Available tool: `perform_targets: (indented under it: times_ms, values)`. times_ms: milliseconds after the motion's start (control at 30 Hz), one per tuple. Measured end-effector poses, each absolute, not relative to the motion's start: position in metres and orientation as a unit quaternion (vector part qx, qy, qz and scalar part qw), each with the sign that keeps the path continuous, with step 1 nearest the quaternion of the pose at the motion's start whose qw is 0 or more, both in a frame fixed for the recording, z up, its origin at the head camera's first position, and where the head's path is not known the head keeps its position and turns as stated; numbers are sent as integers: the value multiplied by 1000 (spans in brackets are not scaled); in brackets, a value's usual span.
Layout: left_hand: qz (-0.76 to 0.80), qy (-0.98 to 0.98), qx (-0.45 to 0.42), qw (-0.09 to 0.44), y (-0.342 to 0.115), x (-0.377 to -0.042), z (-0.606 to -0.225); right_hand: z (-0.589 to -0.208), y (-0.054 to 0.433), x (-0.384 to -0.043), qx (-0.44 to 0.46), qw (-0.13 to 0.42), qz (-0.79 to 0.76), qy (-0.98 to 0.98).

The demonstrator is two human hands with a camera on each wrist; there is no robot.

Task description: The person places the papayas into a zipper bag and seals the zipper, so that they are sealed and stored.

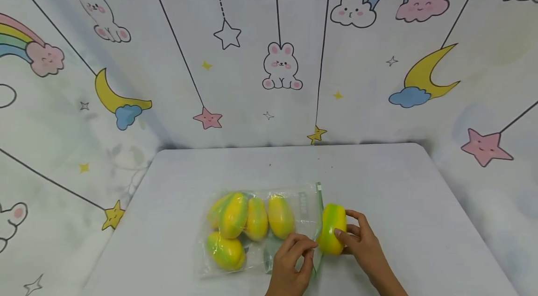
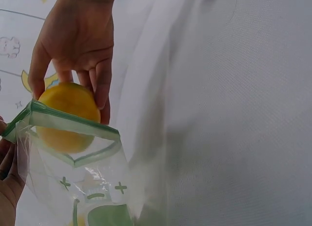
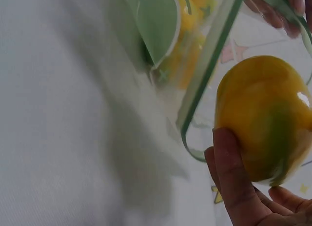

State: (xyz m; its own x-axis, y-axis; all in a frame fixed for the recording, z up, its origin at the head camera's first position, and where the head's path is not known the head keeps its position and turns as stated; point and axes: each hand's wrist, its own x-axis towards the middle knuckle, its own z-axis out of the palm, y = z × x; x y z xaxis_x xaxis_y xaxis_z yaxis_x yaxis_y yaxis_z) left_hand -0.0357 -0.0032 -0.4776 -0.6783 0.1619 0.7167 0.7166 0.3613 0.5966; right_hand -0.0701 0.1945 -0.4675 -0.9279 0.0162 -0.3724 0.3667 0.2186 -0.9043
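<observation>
A clear zip bag (image 1: 308,228) with a green zip edge lies on its side, its mouth toward the right. Several yellow-green, mango-like fruits (image 1: 233,215) are inside it. My left hand (image 1: 292,258) pinches the near part of the bag's mouth, and the left wrist view shows the green edge spread apart. At that mouth, my right hand (image 1: 363,242) grips another yellow-green fruit (image 1: 333,229), thumb on one side and fingers on the other. In the left wrist view this held fruit (image 2: 70,101) overlaps the green rim, its lower part seen through the clear plastic.
The white table (image 1: 399,193) carries the bag near its front. Behind and beside it hangs a white cloth backdrop (image 1: 252,114) printed with rabbits, stars, moons and rainbows.
</observation>
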Motion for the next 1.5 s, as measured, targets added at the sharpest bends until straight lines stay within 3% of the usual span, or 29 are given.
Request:
perform_targets:
  times_ms: [367, 867, 1267, 1500]
  values:
    - [-496, -771, -288, 277, -7, -31, -459, -465, 171, -65, 66, 202, -616, 758]
    - [-469, -771, -352, 248, -17, -29, -463, -465, 184, -95, -192, 345, -661, 638]
    - [-450, -743, -405, 285, -13, -31, -461, -476, 144, -104, -170, 279, -692, 643]
    - [-451, -728, -424, 295, -9, -31, -459, -470, 125, -102, -210, 267, -693, 635]
